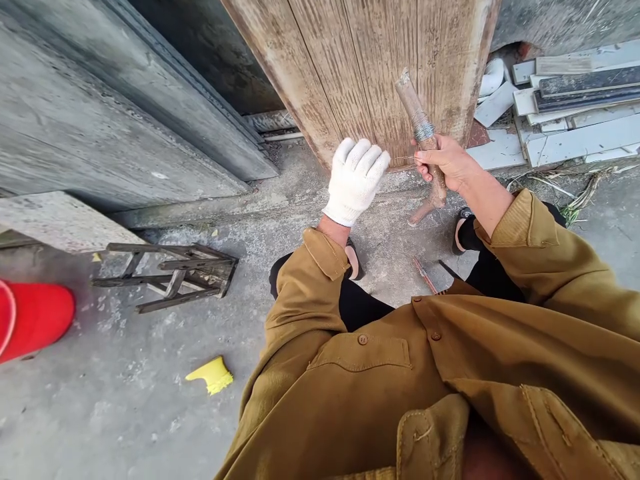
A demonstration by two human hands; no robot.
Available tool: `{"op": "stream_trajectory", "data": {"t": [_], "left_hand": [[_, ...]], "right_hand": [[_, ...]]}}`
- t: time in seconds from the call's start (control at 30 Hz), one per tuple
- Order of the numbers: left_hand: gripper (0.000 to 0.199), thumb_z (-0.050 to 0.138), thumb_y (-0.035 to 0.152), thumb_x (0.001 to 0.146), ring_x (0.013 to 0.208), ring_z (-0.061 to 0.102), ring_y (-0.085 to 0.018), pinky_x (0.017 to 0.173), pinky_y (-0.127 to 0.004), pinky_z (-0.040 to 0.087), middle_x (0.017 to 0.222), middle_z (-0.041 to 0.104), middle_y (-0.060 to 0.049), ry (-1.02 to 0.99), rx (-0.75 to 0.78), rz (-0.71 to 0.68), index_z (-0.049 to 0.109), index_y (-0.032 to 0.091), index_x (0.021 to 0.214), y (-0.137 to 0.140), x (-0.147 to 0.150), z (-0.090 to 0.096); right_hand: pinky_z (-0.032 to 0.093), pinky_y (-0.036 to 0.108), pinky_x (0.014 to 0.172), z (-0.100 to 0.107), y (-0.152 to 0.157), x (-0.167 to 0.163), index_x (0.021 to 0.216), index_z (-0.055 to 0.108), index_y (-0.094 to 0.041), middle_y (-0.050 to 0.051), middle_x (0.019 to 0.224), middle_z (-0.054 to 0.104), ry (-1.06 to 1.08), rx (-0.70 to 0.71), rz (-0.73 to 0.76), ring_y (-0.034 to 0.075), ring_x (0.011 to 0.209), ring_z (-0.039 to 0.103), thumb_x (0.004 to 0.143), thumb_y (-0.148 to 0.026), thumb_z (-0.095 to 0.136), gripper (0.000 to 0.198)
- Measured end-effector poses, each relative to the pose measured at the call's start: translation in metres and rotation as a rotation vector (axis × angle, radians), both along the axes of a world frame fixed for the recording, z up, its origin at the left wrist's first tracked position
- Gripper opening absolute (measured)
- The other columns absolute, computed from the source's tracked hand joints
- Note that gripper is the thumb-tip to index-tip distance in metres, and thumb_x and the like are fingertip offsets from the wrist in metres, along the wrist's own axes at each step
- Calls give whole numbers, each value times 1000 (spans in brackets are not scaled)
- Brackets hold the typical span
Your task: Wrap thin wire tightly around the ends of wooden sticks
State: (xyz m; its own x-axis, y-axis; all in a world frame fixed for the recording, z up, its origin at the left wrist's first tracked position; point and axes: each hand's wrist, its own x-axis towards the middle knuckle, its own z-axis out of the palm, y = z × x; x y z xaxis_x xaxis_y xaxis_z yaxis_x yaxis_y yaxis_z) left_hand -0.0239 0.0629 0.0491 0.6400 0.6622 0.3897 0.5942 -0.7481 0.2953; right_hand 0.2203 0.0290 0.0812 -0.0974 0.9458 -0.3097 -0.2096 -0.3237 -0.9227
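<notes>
My right hand (443, 163), bare, grips a thick wooden stick (411, 100) held at a slant. Close above its fingers, a coil of thin metal wire (425, 131) is wound tightly round the stick. Below the hand the stick's lower end bends or forks to the left. My left hand (357, 173), in a white knitted glove, is closed at about the same height. A thin strand of the wire stretches between the two hands, and its left end goes into the gloved fist, where the fingers hide it.
A wooden plank panel (360, 67) leans ahead. Stacked white boards (580, 127) lie to the right. On the left are a small wooden stool on its side (175, 273), a red bucket (40, 317) and a yellow scrap (213, 375). A red-handled tool (424, 273) lies between my feet.
</notes>
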Motion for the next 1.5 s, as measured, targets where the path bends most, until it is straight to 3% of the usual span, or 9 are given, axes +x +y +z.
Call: {"op": "stream_trajectory", "data": {"t": [0.23, 0.47, 0.7, 0.87, 1.07, 1.37, 1.5], "left_hand": [[36, 48, 45, 105, 148, 51, -29, 130, -62, 25, 136, 65, -7, -82, 12, 76, 61, 33, 137, 10, 4, -12], [38, 57, 40, 102, 149, 49, -32, 131, -70, 9, 139, 67, -10, -33, 63, 122, 61, 29, 139, 11, 2, -13], [36, 44, 35, 109, 130, 64, -27, 124, -56, 37, 129, 73, -11, 40, 139, 46, 67, 23, 134, 2, 5, -6], [32, 47, 37, 108, 124, 65, -29, 113, -51, 47, 126, 72, -12, 53, -5, 29, 69, 25, 128, -2, 5, -2], [29, 51, 42, 105, 118, 65, -29, 104, -46, 51, 116, 72, -11, 72, -82, -6, 71, 26, 119, 1, 8, -1], [40, 48, 40, 107, 109, 70, -25, 103, -38, 53, 117, 75, -10, 58, -312, -104, 71, 19, 132, -7, 2, -3], [37, 48, 40, 108, 115, 69, -23, 108, -39, 52, 122, 73, -9, -50, -338, -91, 75, 21, 126, -8, 2, 1]], "right_hand": [[36, 20, 45, 3, -3, 0, 104, 55, -20, -7, 64, 49, 88, -85, 104, 8, 54, 45, 79, -17, 83, 38], [34, 18, 45, -1, -4, 1, 102, 61, -14, -6, 64, 51, 198, -198, 194, 6, 53, 42, 79, -11, 80, 30], [33, 18, 44, -4, -1, 1, 99, 61, -14, -5, 65, 52, 234, -265, 75, 6, 52, 42, 80, -10, 79, 26], [34, 19, 45, -5, 1, 3, 97, 62, -15, -5, 65, 51, 204, -252, 25, 6, 53, 44, 80, -12, 79, 25], [38, 24, 47, -5, 1, 4, 102, 57, -21, -5, 67, 53, 1, -96, 19, 10, 54, 48, 77, -20, 85, 38], [41, 25, 46, 0, 2, 6, 122, 55, -24, -6, 65, 51, -99, -30, -8, 12, 55, 47, 76, -20, 84, 54], [41, 25, 45, -4, 2, 6, 118, 55, -23, -6, 65, 49, -109, -26, 1, 11, 54, 46, 75, -19, 86, 53]]}}
